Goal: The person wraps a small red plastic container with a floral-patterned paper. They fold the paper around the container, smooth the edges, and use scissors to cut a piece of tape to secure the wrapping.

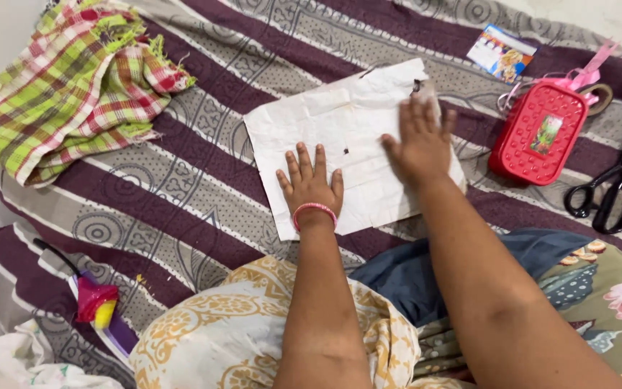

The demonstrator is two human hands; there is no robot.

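Observation:
A creased white sheet of paper (332, 122) lies flat on a striped maroon and grey bedspread (181, 194). My left hand (311, 181) rests palm down on the sheet's near edge, fingers spread, a pink bangle at the wrist. My right hand (417, 144) presses flat on the sheet's right part, fingers apart and slightly blurred. A small dark object (420, 86) sits at the sheet's far right corner, just beyond my right fingertips. Neither hand holds anything.
A red studded box (538, 133) with pink ribbon lies to the right of the paper, black scissors (617, 180) beyond it. A small printed card (502, 52) lies at the back. A green and red checked cloth (66, 86) is heaped at the left. A pink and yellow object (96, 302) lies near left.

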